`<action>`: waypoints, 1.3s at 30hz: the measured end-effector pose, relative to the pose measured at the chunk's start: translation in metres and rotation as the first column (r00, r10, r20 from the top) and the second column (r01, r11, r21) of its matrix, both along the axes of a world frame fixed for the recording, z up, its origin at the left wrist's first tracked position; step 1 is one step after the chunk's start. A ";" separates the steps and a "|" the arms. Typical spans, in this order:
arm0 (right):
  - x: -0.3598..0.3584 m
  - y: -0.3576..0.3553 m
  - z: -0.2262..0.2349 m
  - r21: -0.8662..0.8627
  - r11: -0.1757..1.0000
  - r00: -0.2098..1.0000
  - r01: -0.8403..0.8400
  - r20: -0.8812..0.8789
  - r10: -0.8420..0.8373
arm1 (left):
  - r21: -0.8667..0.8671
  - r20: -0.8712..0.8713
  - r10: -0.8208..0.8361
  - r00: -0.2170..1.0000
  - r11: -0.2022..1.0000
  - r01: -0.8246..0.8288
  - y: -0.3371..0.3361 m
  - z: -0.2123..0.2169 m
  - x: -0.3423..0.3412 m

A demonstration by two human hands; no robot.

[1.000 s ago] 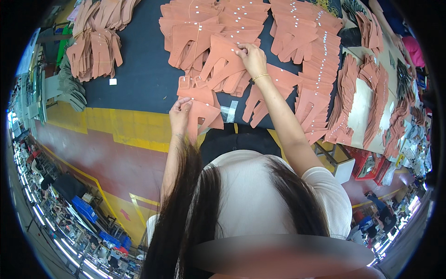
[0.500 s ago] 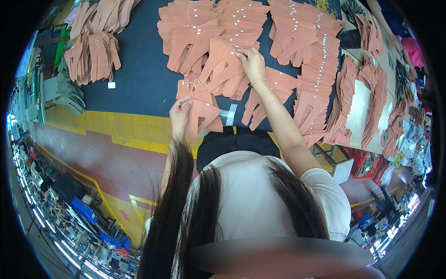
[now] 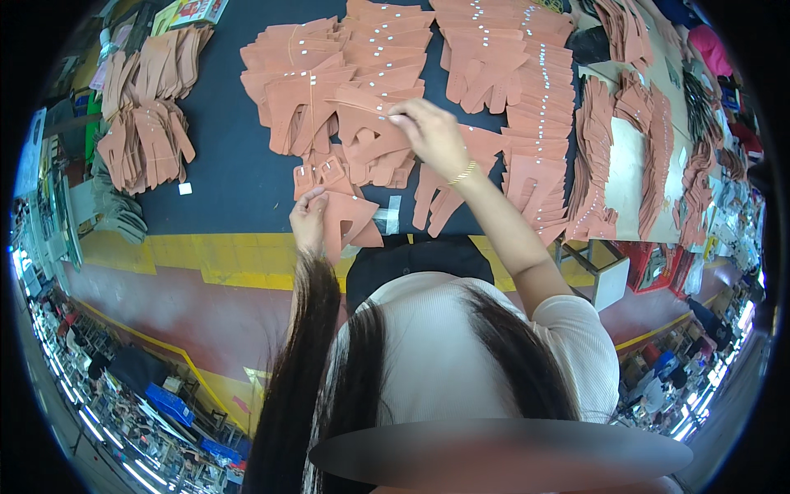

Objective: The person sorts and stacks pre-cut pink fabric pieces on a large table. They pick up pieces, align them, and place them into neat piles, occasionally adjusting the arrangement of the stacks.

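Note:
My left hand (image 3: 308,221), near the table's front edge, pinches a salmon-coloured flat cut piece (image 3: 344,214) with a cut-out opening between thumb and fingers. Pieces with squarish loop ends (image 3: 332,170) lie just beyond it. Further out and to the right, my right hand (image 3: 436,142), with a gold bracelet at the wrist, has its thumb and fingers closed at the edge of another salmon cut piece (image 3: 366,112). That piece is tilted over a bundle of similar pieces (image 3: 391,171). The fingertips of my right hand are partly hidden.
Fanned stacks of salmon pieces (image 3: 309,86) with small white labels cover much of the dark table (image 3: 222,123). More stacks (image 3: 539,123) stand right, and bundles (image 3: 148,140) left. Clear tape (image 3: 393,212) sticks at the front edge. A red crate (image 3: 650,267) sits below right.
The whole view has shifted, with the table contents lower and further left. The piece in my right hand has tilted, and that hand has moved slightly right relative to the stacks. My left hand keeps its piece.

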State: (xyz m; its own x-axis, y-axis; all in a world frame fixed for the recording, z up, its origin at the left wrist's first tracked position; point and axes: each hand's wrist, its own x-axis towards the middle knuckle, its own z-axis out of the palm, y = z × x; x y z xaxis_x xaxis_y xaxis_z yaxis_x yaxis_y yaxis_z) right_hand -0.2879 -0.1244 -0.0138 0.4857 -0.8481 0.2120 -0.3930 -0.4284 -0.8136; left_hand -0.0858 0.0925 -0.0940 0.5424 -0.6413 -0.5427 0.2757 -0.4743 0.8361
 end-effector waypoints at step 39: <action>-0.128 -0.129 -0.071 -0.537 0.837 0.740 0.105 -0.520 -0.426 | 0.036 -0.028 -0.007 1.000 0.999 0.008 -0.030 0.019 -0.029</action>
State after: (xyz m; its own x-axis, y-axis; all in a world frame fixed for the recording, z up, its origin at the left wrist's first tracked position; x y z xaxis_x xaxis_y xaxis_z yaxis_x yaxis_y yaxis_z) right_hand -0.4162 -0.2534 -0.0846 0.4111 -0.8444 0.3435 -0.8762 -0.4700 -0.1066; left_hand -0.1148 0.0629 -0.0748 0.5220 -0.6250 -0.5804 0.2944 -0.5066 0.8103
